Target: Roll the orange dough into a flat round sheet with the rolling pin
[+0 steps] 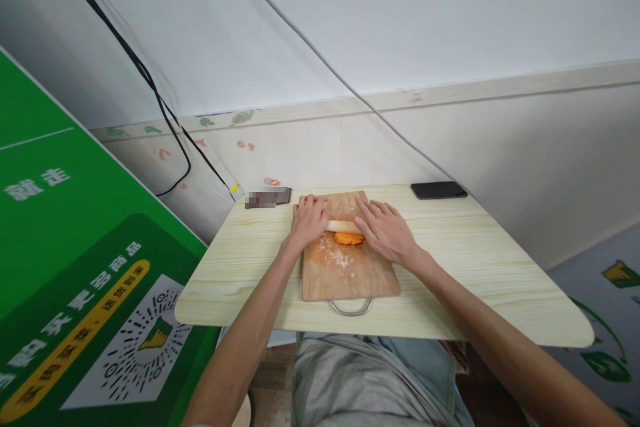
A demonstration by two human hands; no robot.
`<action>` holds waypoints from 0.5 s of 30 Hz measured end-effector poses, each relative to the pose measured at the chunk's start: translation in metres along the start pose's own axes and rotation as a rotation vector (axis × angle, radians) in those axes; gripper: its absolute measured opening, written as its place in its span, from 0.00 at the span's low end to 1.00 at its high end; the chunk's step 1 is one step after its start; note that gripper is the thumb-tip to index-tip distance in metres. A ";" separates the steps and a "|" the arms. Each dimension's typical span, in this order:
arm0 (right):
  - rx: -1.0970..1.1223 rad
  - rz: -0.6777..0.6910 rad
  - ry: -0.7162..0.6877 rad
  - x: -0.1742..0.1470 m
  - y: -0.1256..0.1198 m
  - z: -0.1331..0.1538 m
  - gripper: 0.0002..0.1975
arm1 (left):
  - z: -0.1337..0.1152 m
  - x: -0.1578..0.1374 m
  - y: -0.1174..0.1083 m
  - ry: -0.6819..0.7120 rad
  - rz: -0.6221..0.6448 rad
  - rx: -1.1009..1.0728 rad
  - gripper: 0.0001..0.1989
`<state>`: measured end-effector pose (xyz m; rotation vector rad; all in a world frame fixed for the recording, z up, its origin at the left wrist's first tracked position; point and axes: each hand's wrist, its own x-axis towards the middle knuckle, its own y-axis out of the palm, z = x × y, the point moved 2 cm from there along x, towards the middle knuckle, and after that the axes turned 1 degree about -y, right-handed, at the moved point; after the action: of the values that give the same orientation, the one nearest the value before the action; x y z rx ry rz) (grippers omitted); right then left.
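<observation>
A pale wooden rolling pin (343, 227) lies crosswise over the cutting board (350, 283), with its two ends hidden under my hands. My left hand (309, 217) is on the pin's left end, its fingers curled over. On the right end rests my right hand (387, 230), flat, with fingers stretched forward. A flattened piece of orange dough (349, 239) sits just on the near side of the pin, partly beneath it. White flour (339, 258) is scattered on the board around the dough.
The board stands on a light wood-grain table (230, 287), its metal handle (351, 312) toward me. A black phone (439, 190) lies at the back right, and another phone-like device (285, 195) at the back left. A green sign panel (60, 227) stands left; black cables (150, 80) hang behind.
</observation>
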<state>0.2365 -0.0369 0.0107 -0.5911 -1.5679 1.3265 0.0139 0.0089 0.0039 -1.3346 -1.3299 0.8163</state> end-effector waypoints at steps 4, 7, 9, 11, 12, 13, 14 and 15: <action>0.000 0.012 0.005 -0.002 0.001 0.001 0.37 | 0.000 -0.004 0.000 0.010 -0.009 -0.014 0.21; 0.002 0.017 0.004 -0.003 0.000 0.003 0.37 | 0.000 -0.006 0.001 0.013 -0.018 -0.019 0.21; 0.007 0.019 0.001 -0.004 0.000 0.004 0.36 | 0.001 -0.007 0.001 0.014 -0.022 -0.022 0.21; 0.012 0.020 0.000 -0.005 -0.001 0.006 0.36 | 0.001 -0.008 0.002 0.018 -0.029 -0.025 0.21; 0.014 0.020 -0.001 -0.006 -0.002 0.007 0.37 | 0.001 -0.009 0.002 0.020 -0.034 -0.026 0.21; 0.017 0.019 -0.002 -0.006 -0.002 0.007 0.37 | 0.001 -0.010 0.002 0.021 -0.040 -0.026 0.21; 0.021 0.017 -0.005 -0.007 -0.002 0.008 0.37 | 0.001 -0.011 0.002 0.023 -0.045 -0.024 0.21; 0.025 0.014 -0.008 -0.008 -0.003 0.009 0.37 | 0.001 -0.012 0.002 0.026 -0.051 -0.022 0.21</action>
<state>0.2327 -0.0489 0.0110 -0.5827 -1.5544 1.3583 0.0112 -0.0025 -0.0003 -1.3197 -1.3505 0.7491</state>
